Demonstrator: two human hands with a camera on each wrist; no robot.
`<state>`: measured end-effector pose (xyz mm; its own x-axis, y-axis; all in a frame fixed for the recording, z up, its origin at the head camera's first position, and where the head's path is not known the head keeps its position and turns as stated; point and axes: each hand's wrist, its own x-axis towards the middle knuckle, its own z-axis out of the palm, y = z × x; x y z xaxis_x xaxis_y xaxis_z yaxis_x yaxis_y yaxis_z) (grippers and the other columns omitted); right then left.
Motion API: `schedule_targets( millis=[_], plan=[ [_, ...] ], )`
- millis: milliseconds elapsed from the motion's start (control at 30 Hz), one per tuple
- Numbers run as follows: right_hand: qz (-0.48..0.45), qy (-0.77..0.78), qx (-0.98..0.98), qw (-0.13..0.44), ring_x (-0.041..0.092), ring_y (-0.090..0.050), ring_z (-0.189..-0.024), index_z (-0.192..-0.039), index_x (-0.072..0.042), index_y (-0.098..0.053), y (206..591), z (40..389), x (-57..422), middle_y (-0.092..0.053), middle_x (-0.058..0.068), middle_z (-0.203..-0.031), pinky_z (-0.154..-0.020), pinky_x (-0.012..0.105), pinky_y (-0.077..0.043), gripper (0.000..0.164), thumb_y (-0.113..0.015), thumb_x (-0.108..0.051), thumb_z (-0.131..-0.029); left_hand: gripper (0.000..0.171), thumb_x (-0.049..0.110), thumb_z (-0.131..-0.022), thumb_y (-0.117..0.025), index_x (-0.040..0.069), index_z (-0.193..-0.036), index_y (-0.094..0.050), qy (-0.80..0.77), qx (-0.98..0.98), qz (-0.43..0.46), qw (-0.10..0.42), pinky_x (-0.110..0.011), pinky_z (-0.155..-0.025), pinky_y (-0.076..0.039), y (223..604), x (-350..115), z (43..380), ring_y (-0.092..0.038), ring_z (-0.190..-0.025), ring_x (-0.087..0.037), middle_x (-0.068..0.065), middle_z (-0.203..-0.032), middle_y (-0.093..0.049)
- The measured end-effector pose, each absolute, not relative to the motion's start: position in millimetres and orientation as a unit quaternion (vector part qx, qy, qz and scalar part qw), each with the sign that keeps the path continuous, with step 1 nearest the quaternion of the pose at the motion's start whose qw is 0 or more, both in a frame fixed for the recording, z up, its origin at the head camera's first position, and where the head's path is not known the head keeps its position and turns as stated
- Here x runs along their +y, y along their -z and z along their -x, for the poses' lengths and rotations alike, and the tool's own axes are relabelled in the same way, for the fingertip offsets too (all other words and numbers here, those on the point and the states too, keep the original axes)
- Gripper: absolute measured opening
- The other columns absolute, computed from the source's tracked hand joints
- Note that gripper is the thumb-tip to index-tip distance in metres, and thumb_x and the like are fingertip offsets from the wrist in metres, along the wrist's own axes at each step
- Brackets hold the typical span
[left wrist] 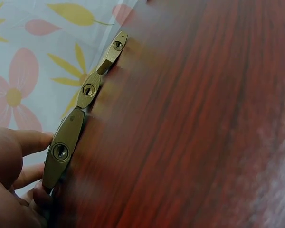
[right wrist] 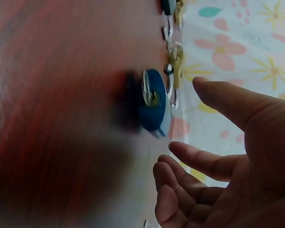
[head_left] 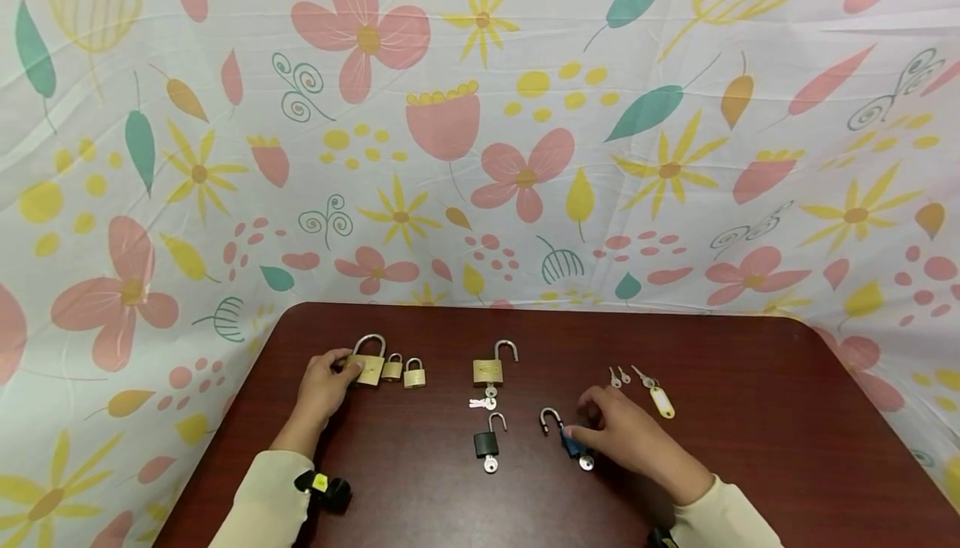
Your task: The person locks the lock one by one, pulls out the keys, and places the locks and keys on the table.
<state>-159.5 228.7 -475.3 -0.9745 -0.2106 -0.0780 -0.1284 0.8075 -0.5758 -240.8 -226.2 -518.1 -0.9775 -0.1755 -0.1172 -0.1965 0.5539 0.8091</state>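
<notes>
My left hand [head_left: 324, 388] pinches the left edge of a large brass padlock [head_left: 368, 371], thumb on its face. Two smaller brass padlocks, a middle one [left wrist: 88, 90] and an end one [left wrist: 115, 50], continue the row; all three shackles look closed. My right hand [head_left: 618, 427] hovers by a blue padlock [head_left: 573, 443] with its shackle open and a key [head_left: 587, 463] in it. In the right wrist view, the thumb and fingers are spread apart, with a gap between them and the blue padlock.
Mid-table lie an open brass padlock [head_left: 487, 372] with keys [head_left: 483, 403] and an open black padlock [head_left: 486, 445] with a key in it. Loose keys [head_left: 619, 377] and a yellow key tag [head_left: 662, 402] lie beyond my right hand. A floral cloth [head_left: 480, 156] hangs behind the table.
</notes>
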Motion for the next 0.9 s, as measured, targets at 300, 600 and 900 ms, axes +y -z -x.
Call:
schedule_targets(
  millis=[300,600,900],
  plan=[
    [0.093,0.266,0.958,0.056,0.01,-0.051,-0.075,-0.102,-0.014,-0.064,485,154,220,-0.055,-0.001,-0.088,-0.066,0.027,-0.043,0.041,-0.085,-0.04,-0.078,0.048,0.029,-0.101,-0.062,0.003,-0.141,-0.054,-0.457,0.883,0.108,0.009,-0.044,-0.093,-0.042,520,-227,240,-0.048,-0.113,-0.033,-0.02,-0.131,-0.046],
    [0.087,0.266,0.958,0.055,0.011,-0.048,-0.073,-0.1,-0.014,-0.063,488,155,214,-0.052,-0.001,-0.087,-0.063,0.028,-0.041,0.041,-0.088,-0.035,-0.075,0.051,0.031,-0.102,-0.061,0.002,-0.142,-0.052,-0.458,0.882,0.107,0.014,-0.048,-0.097,-0.042,520,-227,239,-0.048,-0.118,-0.035,-0.021,-0.133,-0.045],
    [0.084,0.278,0.955,0.055,0.013,-0.049,-0.07,-0.089,-0.014,-0.062,488,159,212,-0.052,0.002,-0.085,-0.064,0.028,-0.042,0.037,-0.09,-0.028,-0.071,0.05,0.03,-0.101,-0.061,0.003,-0.142,-0.052,-0.472,0.874,0.116,0.006,-0.045,-0.095,-0.042,519,-225,238,-0.048,-0.116,-0.035,-0.02,-0.132,-0.044]
  ],
)
